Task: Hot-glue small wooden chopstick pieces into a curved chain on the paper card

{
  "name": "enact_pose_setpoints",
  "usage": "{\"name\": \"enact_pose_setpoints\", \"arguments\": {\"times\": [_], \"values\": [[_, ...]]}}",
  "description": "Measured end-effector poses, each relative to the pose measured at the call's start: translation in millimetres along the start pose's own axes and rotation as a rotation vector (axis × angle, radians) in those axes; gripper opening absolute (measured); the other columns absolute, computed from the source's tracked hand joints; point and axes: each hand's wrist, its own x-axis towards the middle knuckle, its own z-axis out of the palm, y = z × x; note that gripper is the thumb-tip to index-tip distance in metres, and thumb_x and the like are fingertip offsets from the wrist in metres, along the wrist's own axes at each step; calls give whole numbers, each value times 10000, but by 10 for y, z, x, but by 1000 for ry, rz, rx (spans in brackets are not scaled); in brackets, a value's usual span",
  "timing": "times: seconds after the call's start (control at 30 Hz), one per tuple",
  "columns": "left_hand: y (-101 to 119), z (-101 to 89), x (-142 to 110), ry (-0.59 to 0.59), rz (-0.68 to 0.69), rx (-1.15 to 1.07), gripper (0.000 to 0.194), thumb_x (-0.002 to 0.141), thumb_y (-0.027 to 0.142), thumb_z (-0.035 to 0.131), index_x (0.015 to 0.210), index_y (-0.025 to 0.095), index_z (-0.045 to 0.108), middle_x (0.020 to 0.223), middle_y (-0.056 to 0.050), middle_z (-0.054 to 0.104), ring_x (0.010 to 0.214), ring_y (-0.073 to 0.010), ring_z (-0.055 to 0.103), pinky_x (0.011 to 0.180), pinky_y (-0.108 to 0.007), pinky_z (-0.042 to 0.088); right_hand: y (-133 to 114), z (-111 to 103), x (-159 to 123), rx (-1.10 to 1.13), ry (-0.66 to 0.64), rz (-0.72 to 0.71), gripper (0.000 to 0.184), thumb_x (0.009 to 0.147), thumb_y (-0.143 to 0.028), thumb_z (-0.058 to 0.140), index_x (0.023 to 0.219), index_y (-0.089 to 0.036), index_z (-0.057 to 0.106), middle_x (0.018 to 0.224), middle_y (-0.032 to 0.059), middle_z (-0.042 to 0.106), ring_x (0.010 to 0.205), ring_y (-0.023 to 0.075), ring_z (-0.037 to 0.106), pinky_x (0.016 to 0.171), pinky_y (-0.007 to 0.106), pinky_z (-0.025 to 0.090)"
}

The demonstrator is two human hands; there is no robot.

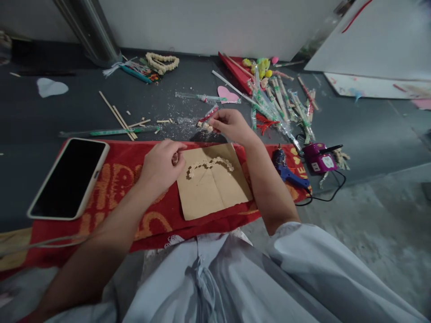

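Observation:
My right hand reaches over the dark table, thumb and fingers pinched together at a few small pale wooden bits. It seems to grip one of these bits. A red-and-clear wrapper lies against its fingertips. My left hand rests with curled fingers at the left edge of a brown cardboard sheet; whatever it may hold is hidden. Along the upper part of the sheet, a wavy, arched row of small pale wooden pieces lies over drawn lines.
Beneath the cardboard is a red cloth, with a phone at left and a blue glue gun at right. Behind are loose sticks, wrapped chopsticks, a pale heart-shaped frame and a purple box.

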Motion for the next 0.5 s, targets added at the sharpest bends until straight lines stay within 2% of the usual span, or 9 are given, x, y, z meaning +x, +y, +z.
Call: {"name": "enact_pose_setpoints", "arguments": {"times": [0.1,0.23,0.37,0.5], "values": [[5,25,22,63,-31,-146,258,907,244,564,1077,207,755,1007,-59,750,843,-190,682,809,-311,571,-65,78,4,122,-96,-22,305,939,-477,721,794,-230,618,658,-19,613,627,129,558,619,266,490],[-7,105,77,84,-70,-356,215,890,282,631,1060,196,732,966,-56,763,866,-189,715,785,-293,587,-137,156,-8,171,-176,-65,453,876,-639,773,774,-230,610,680,-6,638,631,129,567,608,268,490],[-24,222,164,85,-153,-590,261,868,270,682,1116,190,665,927,-44,767,879,-186,749,774,-283,598,-200,212,-33,159,-205,-95,387,927,-571,738,811,-218,632,704,-4,648,659,125,592,614,259,477],[-19,300,226,84,-187,-651,309,853,285,740,1131,215,623,887,-6,754,801,-164,745,711,-262,582,-283,252,-54,107,-189,-101,225,962,-394,716,853,-204,664,714,-15,653,665,112,581,615,248,463]]}}
